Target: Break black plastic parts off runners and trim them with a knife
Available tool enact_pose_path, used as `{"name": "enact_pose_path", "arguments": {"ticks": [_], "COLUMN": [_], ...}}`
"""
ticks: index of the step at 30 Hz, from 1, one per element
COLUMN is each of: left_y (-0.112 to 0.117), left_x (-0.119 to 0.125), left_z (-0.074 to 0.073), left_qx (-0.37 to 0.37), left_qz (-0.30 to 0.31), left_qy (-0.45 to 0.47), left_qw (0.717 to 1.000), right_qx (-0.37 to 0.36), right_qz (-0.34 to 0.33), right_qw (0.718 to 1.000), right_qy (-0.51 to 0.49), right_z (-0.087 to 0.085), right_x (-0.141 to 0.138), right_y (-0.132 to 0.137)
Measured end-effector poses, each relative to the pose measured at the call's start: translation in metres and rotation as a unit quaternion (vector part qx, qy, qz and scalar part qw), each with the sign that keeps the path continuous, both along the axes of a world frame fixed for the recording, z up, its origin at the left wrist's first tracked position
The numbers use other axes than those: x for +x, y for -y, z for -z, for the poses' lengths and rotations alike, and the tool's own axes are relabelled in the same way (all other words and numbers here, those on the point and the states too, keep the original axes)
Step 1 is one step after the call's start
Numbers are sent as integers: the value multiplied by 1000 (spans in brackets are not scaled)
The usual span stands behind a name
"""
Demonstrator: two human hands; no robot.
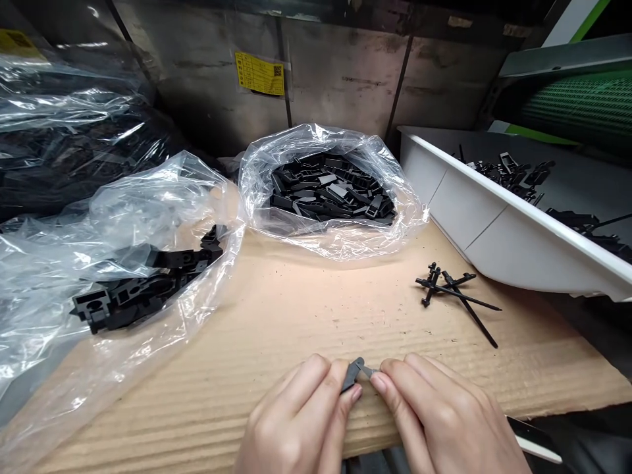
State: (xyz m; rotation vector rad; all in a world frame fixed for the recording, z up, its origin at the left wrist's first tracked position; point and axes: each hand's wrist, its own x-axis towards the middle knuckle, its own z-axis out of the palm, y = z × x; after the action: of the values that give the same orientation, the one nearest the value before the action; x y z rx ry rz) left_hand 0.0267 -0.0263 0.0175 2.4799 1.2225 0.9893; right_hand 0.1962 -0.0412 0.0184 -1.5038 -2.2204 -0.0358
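Observation:
Near the front edge of the cardboard, my left hand [301,415] is closed, pinching a small black plastic part [351,375] between thumb and fingers. My right hand [439,415] is closed too, its thumb and fingertips gripping a thin grey blade-like piece [366,370]. The tip of that piece meets the upper end of the black part; its other end is hidden in the fingers. Beyond my right hand, several black cable ties [459,289] with clip heads lie crossed on the cardboard.
An open clear bag [328,243] of black plastic parts stands at the back centre. Another bag [162,191] at left has black clips [143,289] at its mouth. At right is a white bin [459,210] of black pieces. Beneath lies the cardboard sheet [296,303].

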Motion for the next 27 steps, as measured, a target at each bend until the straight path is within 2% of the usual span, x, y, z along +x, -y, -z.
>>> {"name": "enact_pose_path", "arguments": {"ticks": [2, 6, 8, 14, 19, 23, 25, 27], "left_y": [1, 3, 5, 4, 5, 3, 1, 0], "left_x": [2, 5, 5, 3, 4, -2, -6, -6], "left_z": [2, 5, 4, 2, 3, -3, -8, -13], "left_qx": [8, 13, 8, -1, 1, -113, -195, -273], "left_qz": [-11, -17, -20, -14, -23, -19, -23, -38], "left_qy": [8, 12, 14, 9, 14, 62, 126, 210], "left_qw": [1000, 1000, 1000, 1000, 1000, 992, 972, 938], "right_qx": [11, 45, 49, -45, -98, -100, -83, -87], "right_qz": [7, 82, 98, 37, 65, 67, 57, 28], "right_qw": [1000, 995, 994, 998, 993, 992, 992, 984], "right_qy": [4, 38, 27, -31, -11, -33, -75, -152], "right_z": [1, 1, -1, -8, -12, -13, -16, -20], "right_x": [-3, -8, -7, -1, -13, -7, 1, 7], "right_y": [0, -6, -8, -7, -20, -24, -19, -11]}}
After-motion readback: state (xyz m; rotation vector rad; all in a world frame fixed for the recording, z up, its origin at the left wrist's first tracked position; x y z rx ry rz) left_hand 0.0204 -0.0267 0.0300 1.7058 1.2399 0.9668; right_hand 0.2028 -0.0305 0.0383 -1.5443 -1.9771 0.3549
